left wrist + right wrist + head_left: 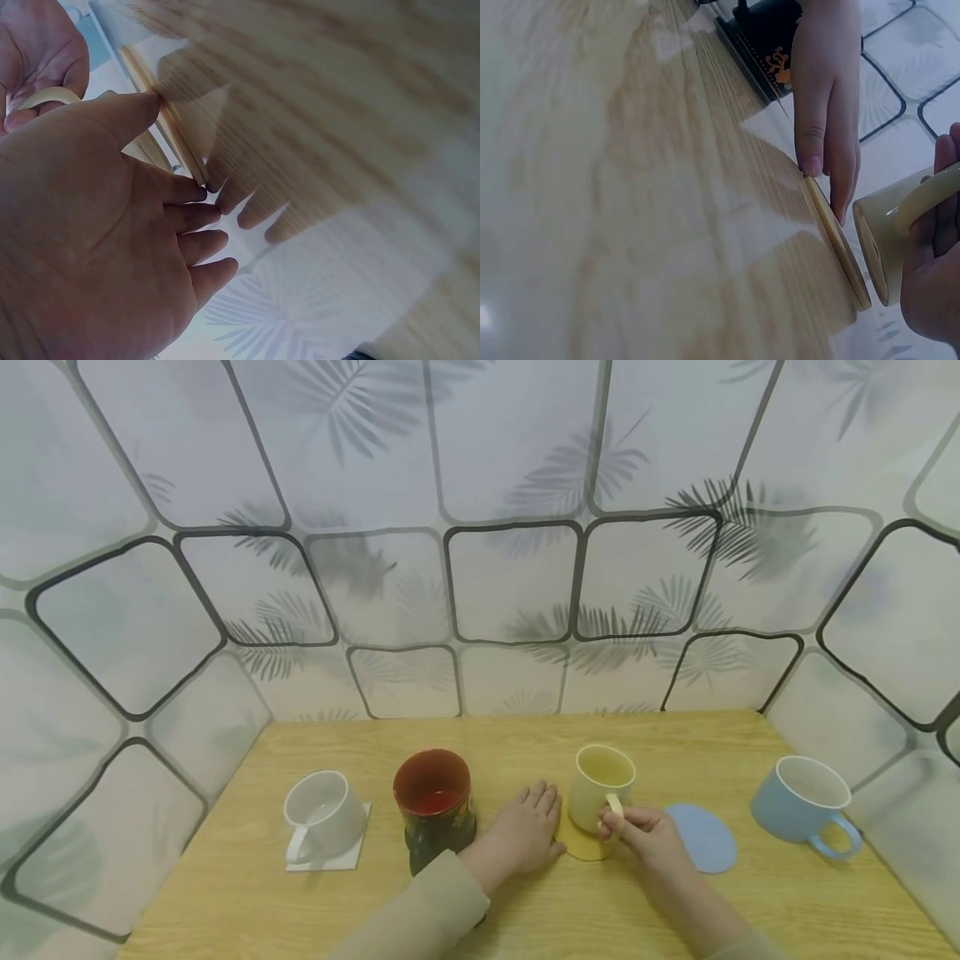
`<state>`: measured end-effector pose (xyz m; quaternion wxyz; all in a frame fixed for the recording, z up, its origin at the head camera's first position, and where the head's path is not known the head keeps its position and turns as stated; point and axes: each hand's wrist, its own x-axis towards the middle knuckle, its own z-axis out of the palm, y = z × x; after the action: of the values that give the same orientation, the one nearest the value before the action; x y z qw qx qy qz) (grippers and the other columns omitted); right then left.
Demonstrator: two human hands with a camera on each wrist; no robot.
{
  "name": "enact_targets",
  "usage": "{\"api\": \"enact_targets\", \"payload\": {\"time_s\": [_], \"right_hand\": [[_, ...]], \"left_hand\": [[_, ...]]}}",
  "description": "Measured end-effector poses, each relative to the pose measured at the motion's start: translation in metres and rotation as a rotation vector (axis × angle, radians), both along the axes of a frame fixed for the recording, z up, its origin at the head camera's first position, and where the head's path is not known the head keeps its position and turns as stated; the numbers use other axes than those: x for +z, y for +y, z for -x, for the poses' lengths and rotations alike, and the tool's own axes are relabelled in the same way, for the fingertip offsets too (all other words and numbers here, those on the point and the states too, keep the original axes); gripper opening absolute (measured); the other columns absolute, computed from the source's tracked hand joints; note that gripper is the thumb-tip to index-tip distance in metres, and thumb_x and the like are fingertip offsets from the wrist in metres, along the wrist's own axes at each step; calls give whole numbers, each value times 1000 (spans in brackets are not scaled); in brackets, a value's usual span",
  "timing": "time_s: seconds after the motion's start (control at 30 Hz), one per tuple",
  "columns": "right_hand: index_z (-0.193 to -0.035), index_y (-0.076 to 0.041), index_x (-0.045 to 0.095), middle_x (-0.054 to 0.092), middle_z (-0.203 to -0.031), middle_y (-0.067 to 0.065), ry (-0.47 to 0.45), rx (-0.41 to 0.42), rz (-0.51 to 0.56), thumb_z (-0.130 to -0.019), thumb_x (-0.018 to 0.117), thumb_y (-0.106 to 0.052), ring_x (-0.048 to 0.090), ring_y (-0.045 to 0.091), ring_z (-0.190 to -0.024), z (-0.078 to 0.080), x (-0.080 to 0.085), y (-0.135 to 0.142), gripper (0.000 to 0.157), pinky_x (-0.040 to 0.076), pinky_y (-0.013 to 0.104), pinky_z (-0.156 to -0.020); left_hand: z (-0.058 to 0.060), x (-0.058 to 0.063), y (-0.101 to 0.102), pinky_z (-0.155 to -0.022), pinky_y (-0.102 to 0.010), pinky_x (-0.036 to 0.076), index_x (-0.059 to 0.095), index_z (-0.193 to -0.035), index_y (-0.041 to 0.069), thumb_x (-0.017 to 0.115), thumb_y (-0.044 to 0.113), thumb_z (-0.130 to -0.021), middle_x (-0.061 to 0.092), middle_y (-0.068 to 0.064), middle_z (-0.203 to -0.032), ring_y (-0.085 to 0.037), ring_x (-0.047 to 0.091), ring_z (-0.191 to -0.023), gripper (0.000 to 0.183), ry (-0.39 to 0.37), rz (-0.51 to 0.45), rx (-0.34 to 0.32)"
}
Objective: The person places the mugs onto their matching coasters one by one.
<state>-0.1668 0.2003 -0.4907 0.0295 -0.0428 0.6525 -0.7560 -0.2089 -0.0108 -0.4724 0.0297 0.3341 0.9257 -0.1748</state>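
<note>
My right hand (pixel 648 839) grips the handle of a pale yellow mug (pixel 588 789). In the right wrist view, a narrow gap shows between the mug's base (pixel 870 251) and a round yellow coaster (pixel 836 244) lying on the table. Fingers spread and nearly straight, my left hand (pixel 525 831) lies at the coaster's left side, with its thumb and fingertips right at the rim. Beside the left wrist stands a black mug with a red inside (pixel 435 789), partly hidden by the sleeve.
A white mug (pixel 322 818) sits on a square white coaster (pixel 352 857) at the left. Right of the yellow coaster lies a round blue coaster (pixel 705 839); a blue mug (pixel 795 802) stands farther right on the wooden table (pixel 525 735). A patterned backdrop (pixel 510 585) rises behind.
</note>
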Motion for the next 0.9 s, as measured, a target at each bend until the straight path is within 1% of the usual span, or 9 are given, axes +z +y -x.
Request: {"api": "enact_targets", "payload": {"time_s": [0.27,0.47,0.6,0.77,0.9], "right_hand": [[-80,-18,81,79,-93,-13,-35,11,26,-103,66,-6,68,3,-100,-2,-4,-4,30,54,19,-94],[-81,-18,82,80,-96,-13,-18,43,42,-103,65,-5,69,3,-101,-1,-6,-5,30,55,17,-95],[-81,-19,82,80,-95,-13,-12,51,38,-103,65,-5,69,3,-101,-2,-5,-6,31,55,17,-94],[-80,-17,82,80,-94,-12,-47,65,9,-103,65,-5,67,4,-101,-4,-3,-9,31,54,19,-93],[-83,-14,82,78,-90,-11,-95,86,-61,-102,68,-9,65,7,-102,-4,-2,-10,24,53,23,-93]], "left_hand": [[0,-1,0,-132,-31,33,39,-165,16,44,64,-108,34,-2,-174,-18,32,-162,75,10,18,-4],[0,0,0,-132,-31,33,38,-166,16,44,63,-108,34,-1,-175,-18,32,-162,75,9,16,0],[0,2,0,-132,-31,33,38,-166,16,44,63,-108,34,-1,-175,-18,32,-162,75,0,9,6],[-1,4,0,-132,-31,33,38,-166,16,44,63,-108,34,-1,-174,-18,32,-163,75,-7,7,6],[-1,3,-1,-132,-31,33,38,-166,15,44,62,-108,34,-1,-174,-18,32,-163,75,-5,3,2]]}}
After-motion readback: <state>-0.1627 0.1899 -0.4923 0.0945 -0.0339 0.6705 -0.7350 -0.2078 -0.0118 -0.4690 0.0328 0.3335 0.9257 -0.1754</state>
